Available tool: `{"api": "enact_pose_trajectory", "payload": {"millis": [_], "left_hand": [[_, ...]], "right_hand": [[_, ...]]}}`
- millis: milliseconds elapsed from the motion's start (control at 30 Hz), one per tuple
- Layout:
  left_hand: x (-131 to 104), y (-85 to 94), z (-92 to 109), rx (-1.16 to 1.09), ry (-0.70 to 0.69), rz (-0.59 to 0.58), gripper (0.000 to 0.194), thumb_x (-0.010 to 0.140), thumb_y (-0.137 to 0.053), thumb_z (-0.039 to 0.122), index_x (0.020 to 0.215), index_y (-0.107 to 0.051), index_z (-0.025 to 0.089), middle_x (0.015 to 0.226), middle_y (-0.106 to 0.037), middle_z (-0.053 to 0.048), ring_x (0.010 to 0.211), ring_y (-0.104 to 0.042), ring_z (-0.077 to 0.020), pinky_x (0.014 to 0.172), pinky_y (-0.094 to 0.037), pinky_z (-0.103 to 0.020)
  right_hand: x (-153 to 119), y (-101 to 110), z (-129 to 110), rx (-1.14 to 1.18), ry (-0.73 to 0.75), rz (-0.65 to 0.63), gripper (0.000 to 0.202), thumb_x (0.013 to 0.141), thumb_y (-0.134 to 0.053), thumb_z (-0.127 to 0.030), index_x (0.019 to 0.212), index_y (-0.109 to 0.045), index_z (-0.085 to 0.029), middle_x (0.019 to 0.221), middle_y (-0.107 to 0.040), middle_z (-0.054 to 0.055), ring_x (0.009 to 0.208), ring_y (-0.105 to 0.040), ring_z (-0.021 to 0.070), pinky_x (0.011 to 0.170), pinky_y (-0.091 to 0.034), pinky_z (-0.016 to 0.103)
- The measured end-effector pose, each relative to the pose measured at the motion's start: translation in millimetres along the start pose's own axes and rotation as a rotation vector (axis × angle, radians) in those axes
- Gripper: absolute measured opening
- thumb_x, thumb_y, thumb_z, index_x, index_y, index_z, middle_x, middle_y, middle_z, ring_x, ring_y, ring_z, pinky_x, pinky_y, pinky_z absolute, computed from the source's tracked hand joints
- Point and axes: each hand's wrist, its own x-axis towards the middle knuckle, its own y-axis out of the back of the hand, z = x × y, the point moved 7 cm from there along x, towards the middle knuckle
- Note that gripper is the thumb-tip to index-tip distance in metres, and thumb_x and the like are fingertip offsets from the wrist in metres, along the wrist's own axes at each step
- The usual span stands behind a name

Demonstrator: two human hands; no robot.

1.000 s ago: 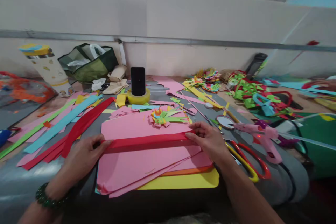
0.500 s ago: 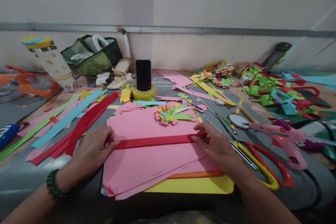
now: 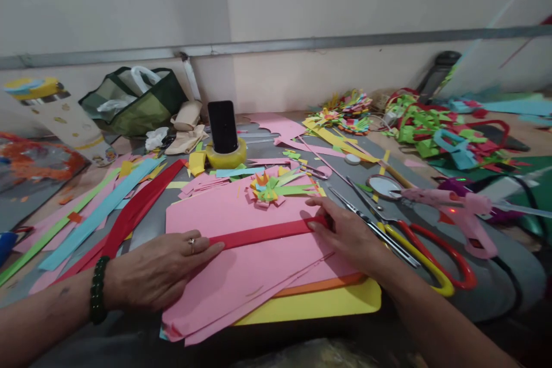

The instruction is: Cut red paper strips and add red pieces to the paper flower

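A red paper strip (image 3: 263,234) lies nearly level across a stack of pink sheets (image 3: 241,276), with orange and yellow sheets showing beneath. My left hand (image 3: 159,267), palm down with fingers extended, presses on the strip's left end. At the strip's right end, my right hand (image 3: 340,233) pinches it between thumb and fingers. A multicoloured paper flower (image 3: 269,188) rests on the stack just above the strip. More red strips (image 3: 142,201) lie at the left, partly behind my left hand.
Scissors (image 3: 431,264) and a pink glue gun (image 3: 461,213) lie at the right. A phone (image 3: 223,126) stands in a yellow tape roll (image 3: 226,155) behind the stack. At the back left are a bottle (image 3: 64,121) and a green bag (image 3: 138,100); several paper pieces (image 3: 435,126) are heaped at the right.
My left hand has gone from pinching the strip's left end to lying flat over it, further right along the strip. The right hand keeps its grip. The whole view has shifted and tilted slightly.
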Motion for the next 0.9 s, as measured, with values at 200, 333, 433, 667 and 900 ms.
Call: {"api": "enact_pose_trajectory", "payload": {"millis": [200,333,433,667,900], "left_hand": [[34.8,6.0,6.5,-0.080,-0.006,-0.185,0.055,0.095,-0.034,0.045,0.145,-0.031,0.022,0.093,-0.066,-0.007,0.077,-0.063,-0.0209,0.068,-0.044,-0.030],[56.7,11.5,14.6,0.002,0.002,-0.251,0.058,0.095,-0.029,0.051,0.144,-0.030,0.022,0.082,-0.068,-0.006,0.070,-0.064,-0.0221,0.062,-0.044,-0.031],[70.1,13.9,27.2,0.039,-0.045,-0.237,0.062,0.092,-0.033,0.054,0.137,-0.041,0.013,0.099,-0.067,-0.014,0.084,-0.064,-0.0258,0.069,-0.047,-0.033],[102.5,9.9,40.0,0.021,-0.101,-0.236,0.075,0.089,-0.029,0.062,0.146,-0.025,0.014,0.091,-0.068,-0.012,0.069,-0.064,-0.0234,0.060,-0.046,-0.032],[134.1,14.2,57.4,0.079,-0.121,-0.196,0.091,0.079,-0.032,0.077,0.141,-0.033,0.010,0.071,-0.068,-0.010,0.060,-0.064,-0.0259,0.051,-0.042,-0.031]], "right_hand": [[0.9,-3.2,4.9,0.048,-0.001,-0.013,0.032,0.084,-0.053,-0.029,0.115,-0.054,-0.022,0.078,-0.062,0.000,0.068,-0.057,0.0151,0.064,-0.044,0.026],[0.4,-4.3,6.9,0.069,0.001,-0.004,0.033,0.082,-0.054,-0.025,0.115,-0.054,-0.021,0.080,-0.063,0.001,0.071,-0.059,0.0154,0.066,-0.045,0.027],[-0.3,-3.4,5.6,0.074,0.011,0.011,0.035,0.081,-0.055,-0.023,0.115,-0.054,-0.021,0.085,-0.066,0.003,0.072,-0.061,0.0157,0.067,-0.045,0.027],[-3.6,-3.2,3.9,0.131,0.024,0.035,0.038,0.082,-0.054,-0.021,0.119,-0.051,-0.023,0.100,-0.068,0.005,0.088,-0.064,0.0192,0.077,-0.049,0.033],[-5.7,-4.5,6.3,0.156,0.117,0.129,0.043,0.079,-0.055,-0.016,0.120,-0.050,-0.024,0.117,-0.060,0.008,0.107,-0.057,0.0214,0.092,-0.046,0.040]]}}
